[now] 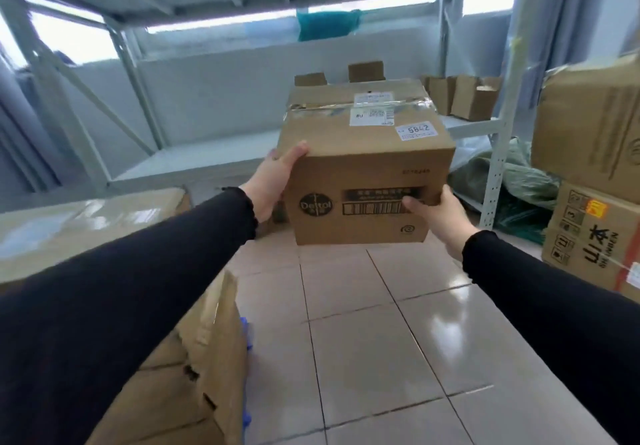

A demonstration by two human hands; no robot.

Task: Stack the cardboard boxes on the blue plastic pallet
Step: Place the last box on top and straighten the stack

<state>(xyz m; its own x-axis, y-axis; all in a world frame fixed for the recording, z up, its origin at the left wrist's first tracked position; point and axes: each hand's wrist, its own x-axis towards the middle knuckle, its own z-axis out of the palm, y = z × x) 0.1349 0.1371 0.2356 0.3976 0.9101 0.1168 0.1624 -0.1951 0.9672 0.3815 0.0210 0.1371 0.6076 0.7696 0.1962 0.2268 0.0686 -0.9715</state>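
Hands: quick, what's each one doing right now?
Left hand: gripping the Dettol box at its left side.
Right hand: gripping the same box's lower right corner.

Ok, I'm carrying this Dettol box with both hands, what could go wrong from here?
1. The Dettol box is held out in front by your left hand at the top corner and your right hand low on the opposite side; that uneven grip could let it tilt or slip.
2. The tiled floor looks glossy, so footing may be slick.
3. The box at your left and the stacked boxes on the right narrow the path.
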